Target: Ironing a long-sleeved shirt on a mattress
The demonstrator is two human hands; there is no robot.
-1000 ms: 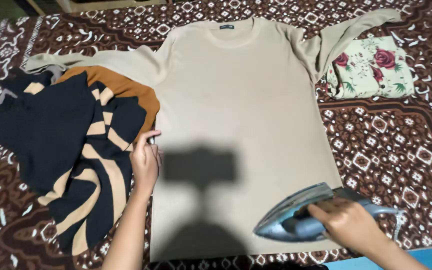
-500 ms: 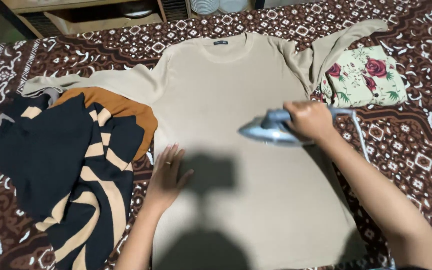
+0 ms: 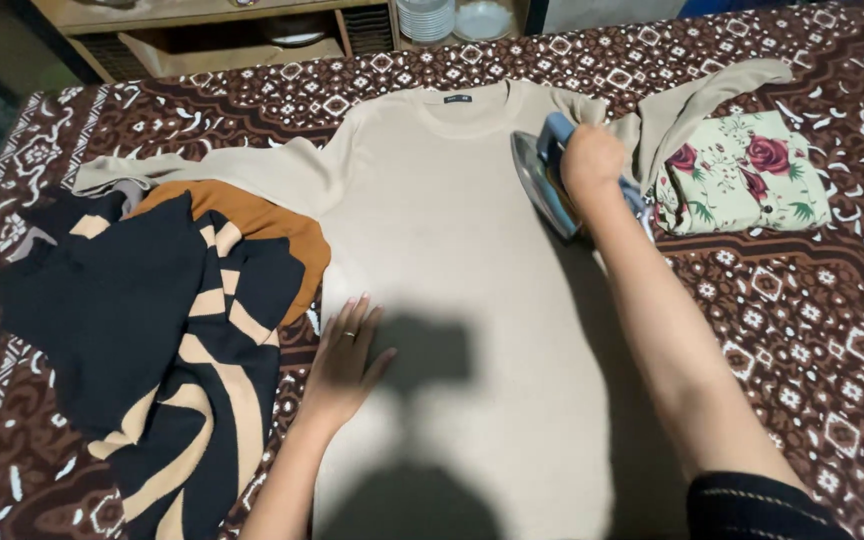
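Note:
A beige long-sleeved shirt (image 3: 452, 230) lies spread flat on a brown patterned cloth (image 3: 792, 300). My right hand (image 3: 590, 160) grips the handle of a silver and blue clothes iron (image 3: 542, 178), which rests on the shirt's upper right part, near the shoulder. My left hand (image 3: 347, 355) lies flat with fingers apart on the shirt's left edge, a ring on one finger.
A crumpled black, tan and orange striped garment (image 3: 142, 310) lies at the left, over the shirt's left sleeve. A folded floral cloth (image 3: 747, 170) sits at the right beside the other sleeve. Shelves with stacked plates (image 3: 432, 18) stand behind the surface.
My right hand has slid the iron from the shirt's bottom right hem up to its right shoulder. My left hand went from pinching the left edge to lying flat.

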